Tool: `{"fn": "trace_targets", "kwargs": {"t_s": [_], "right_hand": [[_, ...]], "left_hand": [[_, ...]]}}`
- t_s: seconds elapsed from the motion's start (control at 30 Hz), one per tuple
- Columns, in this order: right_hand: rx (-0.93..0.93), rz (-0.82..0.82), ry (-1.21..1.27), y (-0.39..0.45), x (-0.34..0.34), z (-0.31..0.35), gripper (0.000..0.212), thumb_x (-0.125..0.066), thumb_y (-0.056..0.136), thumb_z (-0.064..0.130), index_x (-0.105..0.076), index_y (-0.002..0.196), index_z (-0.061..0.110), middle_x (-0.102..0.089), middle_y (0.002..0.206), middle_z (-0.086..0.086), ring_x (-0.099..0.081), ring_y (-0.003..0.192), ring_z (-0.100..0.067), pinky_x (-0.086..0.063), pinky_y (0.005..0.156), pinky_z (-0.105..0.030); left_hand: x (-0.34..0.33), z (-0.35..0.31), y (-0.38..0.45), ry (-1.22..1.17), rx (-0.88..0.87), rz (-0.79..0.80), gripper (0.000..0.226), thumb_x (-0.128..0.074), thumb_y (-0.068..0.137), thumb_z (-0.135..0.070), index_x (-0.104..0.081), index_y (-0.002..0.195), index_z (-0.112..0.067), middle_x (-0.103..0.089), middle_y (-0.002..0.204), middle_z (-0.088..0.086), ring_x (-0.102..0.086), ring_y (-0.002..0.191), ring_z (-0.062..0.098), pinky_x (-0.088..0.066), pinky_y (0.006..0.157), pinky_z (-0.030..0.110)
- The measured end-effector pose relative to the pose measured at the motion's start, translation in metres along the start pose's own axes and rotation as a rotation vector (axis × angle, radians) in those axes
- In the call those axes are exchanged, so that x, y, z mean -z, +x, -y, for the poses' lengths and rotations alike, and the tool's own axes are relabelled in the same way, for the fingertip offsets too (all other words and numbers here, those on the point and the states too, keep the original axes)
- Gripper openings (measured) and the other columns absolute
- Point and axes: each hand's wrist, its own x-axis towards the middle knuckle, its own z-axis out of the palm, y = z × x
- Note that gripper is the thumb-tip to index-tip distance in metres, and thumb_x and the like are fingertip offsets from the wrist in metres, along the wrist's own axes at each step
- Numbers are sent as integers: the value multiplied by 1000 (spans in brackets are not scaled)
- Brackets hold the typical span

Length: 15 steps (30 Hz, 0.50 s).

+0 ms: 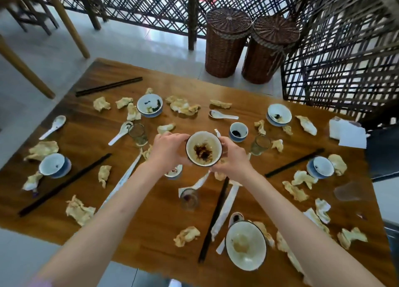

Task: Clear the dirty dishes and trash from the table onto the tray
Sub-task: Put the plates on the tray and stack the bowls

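My left hand: my left hand [167, 149] is at the middle of the view, forearm reaching in from 7 o'clock, fingers curled round the left side of the white dark-rimmed bowl with brown sauce residue [203, 148], thumb up near its rim.
My right hand: my right hand [232, 157] comes in from 5 o'clock and grips the right side of the same bowl, fingers wrapped under and round its wall.
Bowl I hold: upright, mouth facing me, above the brown wooden table [151, 200], between both palms.
Under my hands: a small white bowl [174, 171] peeks out below my left wrist; just toward 6 o'clock stands a clear drinking glass with a dark dreg [189, 199].
Other dishes: a large white dark-rimmed bowl with pale residue [245, 244] at 5 o'clock; a blue-and-white bowl [55, 164] at 9 o'clock; a blue-and-white bowl with green scraps [150, 105] at 11 o'clock; a small blue cup with dark sauce [238, 132] at 1 o'clock.
Trash: crumpled yellowish paper napkins [79, 210] lie scattered all over the table, with black chopsticks [64, 185] at 8 o'clock and a white ceramic spoon [54, 127] at 10 o'clock.
Writing: none I can read; the long white chopstick sleeve [124, 179] by my left forearm carries faint marks too blurred to make out.
Tray: I cannot tell where it is.
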Motion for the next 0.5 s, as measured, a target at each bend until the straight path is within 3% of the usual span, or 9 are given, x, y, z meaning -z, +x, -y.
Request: {"fn": "trace_targets", "kwargs": {"t_s": [0.33,0.5], "right_hand": [[21,-33,36,133,-66,77,80,-88,55,18,-50,124,23,-63,113,4,-60,100,-14,-53,85,-34],[-43,-86,50,196,-105,99,76,-88,55,13,-53,121,19,-62,112,2,-58,104,-14,-50,87,-29]], "left_hand": [[46,135,87,-45,3,-51,74,-83,58,-49,-57,124,-27,-65,114,-2,-53,104,23,-41,90,41],[51,194,142,-11,-15,-1,75,-81,64,-44,-52,130,-28,-56,128,-2,-49,114,23,-40,95,41]]}}
